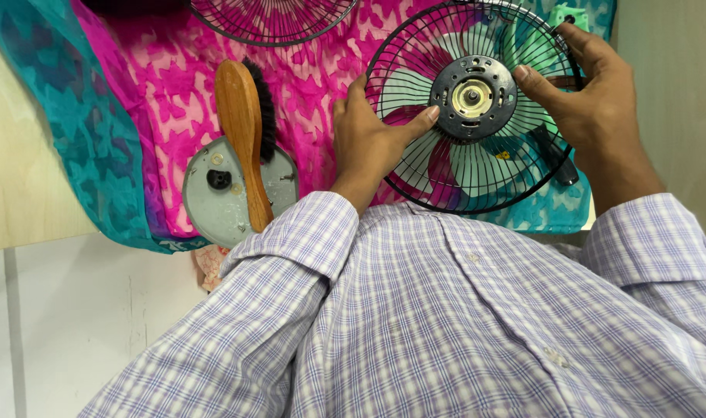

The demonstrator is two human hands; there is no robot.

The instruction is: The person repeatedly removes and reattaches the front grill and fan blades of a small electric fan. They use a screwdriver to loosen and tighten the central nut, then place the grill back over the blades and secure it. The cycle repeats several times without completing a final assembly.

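— Cloth (175, 131) first: what covers the table (20, 178)?
— Pink and teal patterned fabric, spread over a pale wooden top; a light tiled floor (74, 310) shows below.
— And on it?
— A wooden brush (244, 131) lies across a grey round plate (213, 201). Another wire grille (271, 19) sits at the far edge.
— The hands?
— Both grip the black fan guard (415, 182), which rests on the cloth near the body. The left hand (368, 139) clasps its left rim, thumb stretched to the hub (473, 97). The right hand (593, 97) curls round the right rim, thumb on the hub.
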